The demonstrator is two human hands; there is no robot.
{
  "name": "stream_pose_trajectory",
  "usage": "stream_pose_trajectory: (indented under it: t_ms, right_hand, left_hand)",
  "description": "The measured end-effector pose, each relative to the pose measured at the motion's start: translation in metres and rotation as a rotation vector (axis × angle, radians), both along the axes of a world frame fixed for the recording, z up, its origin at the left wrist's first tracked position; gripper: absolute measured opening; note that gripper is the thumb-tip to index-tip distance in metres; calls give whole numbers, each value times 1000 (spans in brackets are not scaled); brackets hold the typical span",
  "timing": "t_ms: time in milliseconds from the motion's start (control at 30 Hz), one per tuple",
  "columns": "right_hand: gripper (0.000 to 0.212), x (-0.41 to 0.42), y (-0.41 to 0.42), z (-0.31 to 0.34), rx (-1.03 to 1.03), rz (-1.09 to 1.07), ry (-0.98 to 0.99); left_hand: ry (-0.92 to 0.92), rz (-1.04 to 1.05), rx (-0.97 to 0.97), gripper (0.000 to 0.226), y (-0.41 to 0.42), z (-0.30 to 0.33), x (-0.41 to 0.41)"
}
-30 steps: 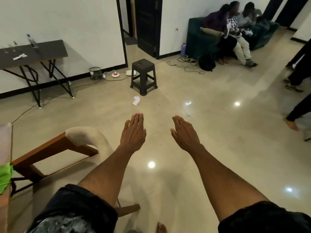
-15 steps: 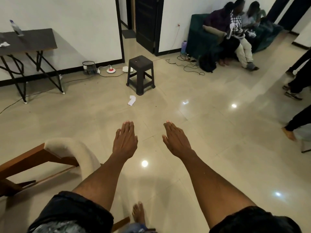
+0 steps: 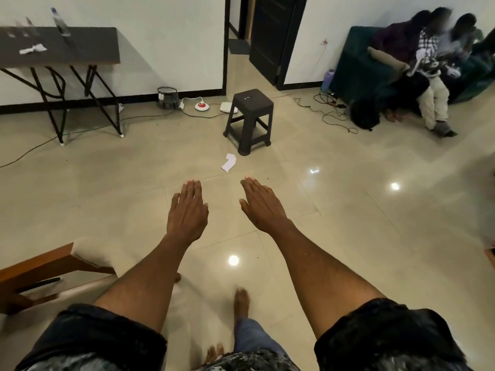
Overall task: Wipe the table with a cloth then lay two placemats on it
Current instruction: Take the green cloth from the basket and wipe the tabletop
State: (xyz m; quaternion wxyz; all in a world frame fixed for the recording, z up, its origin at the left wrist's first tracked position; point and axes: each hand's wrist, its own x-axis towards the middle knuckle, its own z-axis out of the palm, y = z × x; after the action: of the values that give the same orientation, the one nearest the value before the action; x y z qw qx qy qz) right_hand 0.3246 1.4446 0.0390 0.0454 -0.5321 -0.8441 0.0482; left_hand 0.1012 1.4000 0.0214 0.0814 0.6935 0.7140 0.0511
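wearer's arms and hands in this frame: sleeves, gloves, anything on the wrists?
Both forearms are bare. The left hand and right hand wear no gloves, and no watch, band or ring shows on the sides facing the camera. Dark, fuzzy-looking sleeves are pushed up near the elbows: left sleeve, right sleeve. A lighter mottled print shows at the bottom edge.

I see my left hand and right hand bare, forearms uncovered. Dark short sleeves with a fuzzy texture end near my elbows; blue jeans, bare feet.
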Motion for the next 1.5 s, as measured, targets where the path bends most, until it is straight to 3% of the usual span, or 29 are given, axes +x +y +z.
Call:
stream_pose_trajectory:
  t_ms: [500, 933, 1133, 1500]
  right_hand:
    - [58, -121, 228, -11, -59, 313, 13]
    - [56, -367, 284, -45, -200, 784, 46]
    - [56, -441, 309, -37, -183, 915, 17]
    - [59, -589, 363, -80, -259, 1235, -75]
  left_hand:
    - [-2, 321, -16, 65, 146, -8, -85]
    - [-28, 852, -133, 66, 142, -37, -261]
    - [-60, 959, -113, 66, 150, -36, -305]
    - [-121, 1368, -173, 67, 155, -52, -382]
